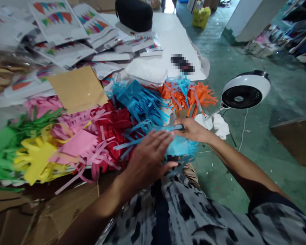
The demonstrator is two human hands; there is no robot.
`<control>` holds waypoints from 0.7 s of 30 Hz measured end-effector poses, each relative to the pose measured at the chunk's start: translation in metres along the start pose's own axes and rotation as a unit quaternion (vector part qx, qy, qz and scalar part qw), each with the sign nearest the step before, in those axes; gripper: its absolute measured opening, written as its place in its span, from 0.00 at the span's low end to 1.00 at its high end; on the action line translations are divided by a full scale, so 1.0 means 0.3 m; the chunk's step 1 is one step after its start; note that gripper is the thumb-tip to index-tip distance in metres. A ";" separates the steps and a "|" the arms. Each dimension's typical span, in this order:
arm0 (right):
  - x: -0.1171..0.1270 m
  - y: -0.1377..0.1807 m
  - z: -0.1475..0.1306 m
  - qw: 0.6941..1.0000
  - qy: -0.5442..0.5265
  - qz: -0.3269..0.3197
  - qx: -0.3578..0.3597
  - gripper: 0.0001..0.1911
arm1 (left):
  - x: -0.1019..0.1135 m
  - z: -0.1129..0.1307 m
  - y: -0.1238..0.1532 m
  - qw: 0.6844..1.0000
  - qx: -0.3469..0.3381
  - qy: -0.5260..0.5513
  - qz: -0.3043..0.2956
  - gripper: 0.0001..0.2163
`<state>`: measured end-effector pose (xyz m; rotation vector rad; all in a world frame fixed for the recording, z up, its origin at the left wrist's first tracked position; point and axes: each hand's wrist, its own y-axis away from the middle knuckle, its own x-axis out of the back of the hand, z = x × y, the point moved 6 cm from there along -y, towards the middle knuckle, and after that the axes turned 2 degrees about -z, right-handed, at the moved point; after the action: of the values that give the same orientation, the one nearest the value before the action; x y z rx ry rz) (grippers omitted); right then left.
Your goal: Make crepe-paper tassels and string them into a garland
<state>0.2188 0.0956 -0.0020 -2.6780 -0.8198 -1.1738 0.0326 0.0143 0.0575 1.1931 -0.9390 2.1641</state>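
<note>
Toward four o'clock of the bench (173, 34), curling fingers of right hand (191, 129) round blue strips (170, 128), pointing lengthwise toward nine o'clock; extending fingers of left hand (150, 153) nearly straight.

The left forearm (112, 197) is slanted in from the lower left; the left hand (151, 151) is held back upward, its fingers extended, thumb spread apart. The right forearm (234, 158) is angled in from the right, the right hand (191, 130) being curled just beside the left fingertips.
</note>
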 end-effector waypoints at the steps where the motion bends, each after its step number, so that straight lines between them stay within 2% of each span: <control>1: 0.004 0.010 -0.006 1.000 0.026 0.005 -0.009 0.13 | -0.062 0.033 -0.001 0.999 -0.014 -0.006 -0.033 0.36; 2: 0.011 0.025 -0.013 0.998 0.058 0.016 -0.021 0.13 | -0.117 0.046 0.002 0.998 -0.009 -0.015 -0.058 0.37; 4: 0.034 0.069 -0.040 0.989 0.135 0.055 -0.035 0.16 | -0.201 0.035 0.018 0.995 0.012 -0.043 -0.090 0.33; 7: 0.035 0.159 -0.120 0.964 0.244 0.102 0.008 0.22 | -0.246 -0.004 0.048 0.993 0.022 -0.080 -0.085 0.25; 10: -0.040 0.236 -0.180 0.958 0.271 0.062 0.069 0.27 | -0.231 -0.011 0.069 0.994 0.004 -0.089 -0.057 0.22; 12: -0.096 0.266 -0.184 0.960 0.268 0.034 0.075 0.26 | -0.213 -0.004 0.080 0.995 0.002 -0.089 -0.045 0.20; 14: -0.128 0.282 -0.172 0.962 0.264 0.036 0.066 0.23 | -0.196 0.005 0.091 0.996 0.000 -0.083 -0.037 0.18; 18: -0.132 0.297 -0.160 0.968 0.232 0.063 0.071 0.19 | -0.160 0.009 0.112 1.000 0.000 -0.027 -0.001 0.14; 21: -0.111 0.294 -0.160 0.976 0.194 0.075 0.071 0.16 | -0.135 -0.009 0.116 0.998 0.036 0.038 0.018 0.13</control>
<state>0.2143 -0.0080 0.0180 -2.2449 -0.5998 -1.4702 0.0271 -0.0095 0.0099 1.1262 -0.8639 2.2721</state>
